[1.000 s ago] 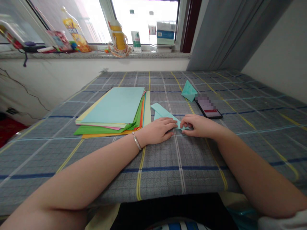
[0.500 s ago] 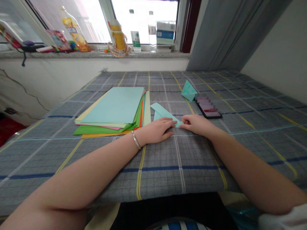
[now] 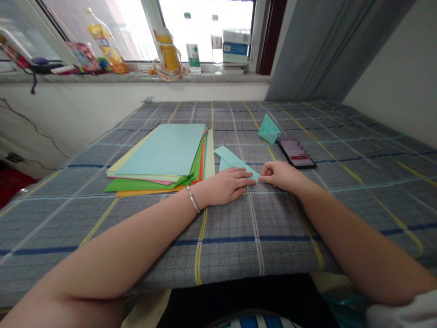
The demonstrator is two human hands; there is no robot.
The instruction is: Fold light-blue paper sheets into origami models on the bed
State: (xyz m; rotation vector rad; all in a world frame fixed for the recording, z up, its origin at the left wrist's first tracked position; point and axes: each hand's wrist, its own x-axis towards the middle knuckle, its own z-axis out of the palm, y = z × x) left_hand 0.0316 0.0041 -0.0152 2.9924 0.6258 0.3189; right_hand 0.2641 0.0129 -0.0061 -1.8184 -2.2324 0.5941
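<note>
A folded light teal sheet of paper point(image 3: 235, 158) lies on the plaid cloth, slanting from upper left to a narrow point at lower right. Across its lower part my left hand point(image 3: 227, 186) rests flat with the fingers stretched out, hiding some of the sheet. My right hand point(image 3: 278, 175) has its fingers curled, thumb and forefinger pinched at the paper's right-hand point. Farther back stands a folded teal paper shape point(image 3: 269, 130), touched by neither hand.
Left of the hands lies a stack of coloured paper point(image 3: 162, 150) with a pale blue sheet on top. A phone point(image 3: 297, 152) sits beyond my right hand. Bottles, a tube point(image 3: 193, 59) and boxes point(image 3: 235, 48) line the windowsill behind the cloth-covered surface point(image 3: 218, 237).
My left fingers have slid slightly right and spread flatter along the paper's lower edge. My right hand has shifted a little, its fingertips still at the paper's point.
</note>
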